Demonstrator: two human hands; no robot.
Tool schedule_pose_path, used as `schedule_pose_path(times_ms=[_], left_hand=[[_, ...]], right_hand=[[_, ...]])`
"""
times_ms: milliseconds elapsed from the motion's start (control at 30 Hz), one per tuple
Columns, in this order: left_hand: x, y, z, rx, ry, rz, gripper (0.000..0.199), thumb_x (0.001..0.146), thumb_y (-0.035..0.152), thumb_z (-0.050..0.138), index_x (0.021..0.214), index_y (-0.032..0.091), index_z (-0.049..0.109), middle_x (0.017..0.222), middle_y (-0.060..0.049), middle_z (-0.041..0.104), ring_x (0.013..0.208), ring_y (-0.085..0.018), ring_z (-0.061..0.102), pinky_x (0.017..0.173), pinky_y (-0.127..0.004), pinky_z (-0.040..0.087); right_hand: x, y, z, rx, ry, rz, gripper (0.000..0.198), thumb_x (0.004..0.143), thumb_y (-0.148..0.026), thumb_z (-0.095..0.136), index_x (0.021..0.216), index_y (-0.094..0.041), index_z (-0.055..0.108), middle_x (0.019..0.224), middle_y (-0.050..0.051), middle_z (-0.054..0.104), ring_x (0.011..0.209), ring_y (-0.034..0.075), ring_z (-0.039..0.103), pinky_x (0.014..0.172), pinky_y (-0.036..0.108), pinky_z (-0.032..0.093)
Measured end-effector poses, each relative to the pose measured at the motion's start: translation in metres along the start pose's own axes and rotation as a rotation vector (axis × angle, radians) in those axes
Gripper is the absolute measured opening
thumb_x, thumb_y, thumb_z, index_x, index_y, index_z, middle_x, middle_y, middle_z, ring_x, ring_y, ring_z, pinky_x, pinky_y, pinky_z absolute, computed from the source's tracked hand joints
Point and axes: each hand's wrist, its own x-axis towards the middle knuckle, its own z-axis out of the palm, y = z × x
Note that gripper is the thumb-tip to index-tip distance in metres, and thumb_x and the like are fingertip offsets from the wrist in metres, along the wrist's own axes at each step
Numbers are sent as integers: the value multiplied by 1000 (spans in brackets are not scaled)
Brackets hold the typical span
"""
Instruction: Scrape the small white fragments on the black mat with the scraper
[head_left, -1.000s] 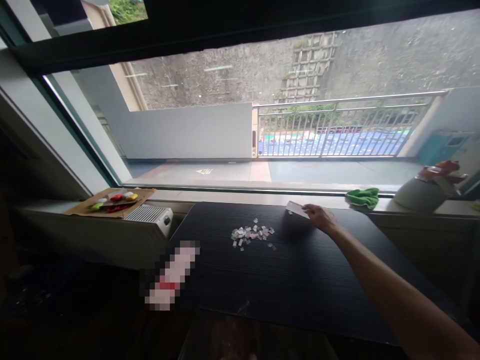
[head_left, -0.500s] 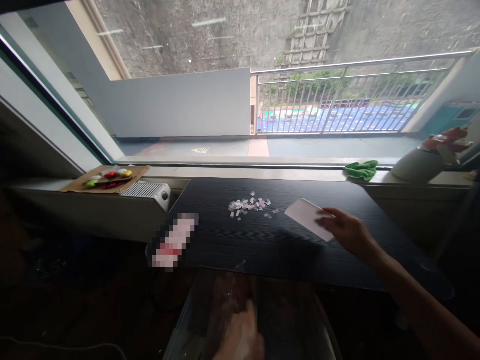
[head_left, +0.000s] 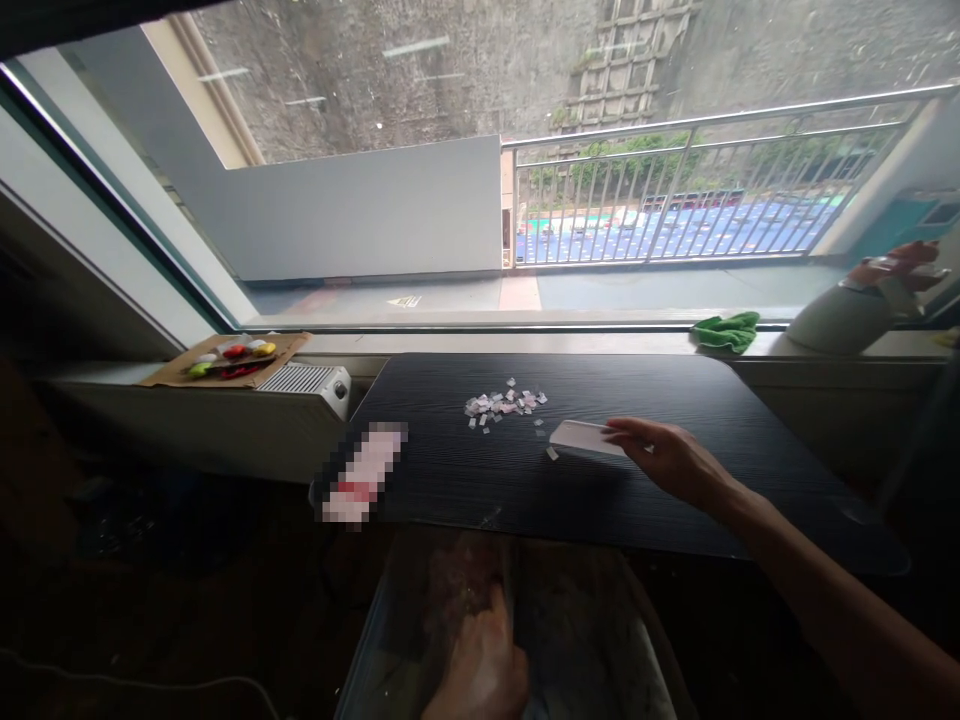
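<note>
In my right hand (head_left: 656, 450) is a white card (head_left: 589, 437), pinched by its right end and held tilted low over the black table. By the card's left end lies one small pale scrap (head_left: 553, 454). A loose heap of small whitish and pinkish scraps (head_left: 506, 402) is spread just left and beyond it. Below the table's near edge, my left hand (head_left: 480, 650) has its fingers curled, the index finger stretched forward. It rests at a clear plastic bag or bin (head_left: 592, 620) with pinkish matter inside; what the fingers grip is too dark to see.
On the black table (head_left: 450, 480), a blurred-out pink and red item (head_left: 364, 475) lies at the left. A green cloth (head_left: 726, 332) and a pale rounded vessel (head_left: 840, 322) stand on the sill. Cardboard with colourful pieces (head_left: 232, 358) sits at the left by a white heater (head_left: 307, 385).
My right hand has moved the card left and down, flattening its angle toward the table. A scrap now lies by its left end. My left hand stays at much the same place.
</note>
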Motion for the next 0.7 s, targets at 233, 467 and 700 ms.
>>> schedule_pose_path(times_ms=[233, 467, 700], left_hand=[[-7, 9, -7, 42, 8, -1, 75, 78, 17, 43, 148, 0, 20, 110, -21, 67, 105, -29, 62, 90, -36, 45], [-12, 4, -6, 60, 33, -48, 74, 80, 18, 41, 148, -1, 20, 111, -21, 67, 106, -30, 61, 92, -37, 43], [-10, 6, -3, 118, 42, -6, 72, 81, 18, 37, 148, -2, 20, 112, -24, 65, 109, -34, 59, 91, -41, 44]], right_hand=[[2, -13, -3, 57, -81, 51, 34, 85, -31, 47, 111, -24, 68, 99, 3, 77, 89, 25, 71, 76, 34, 53], [-26, 3, -4, 289, -217, 138, 37, 81, -36, 55, 112, -21, 68, 89, 3, 78, 81, 23, 72, 74, 33, 56], [-33, 17, -7, 347, -137, 283, 39, 79, -32, 58, 114, -17, 67, 84, 8, 78, 77, 24, 72, 66, 33, 59]])
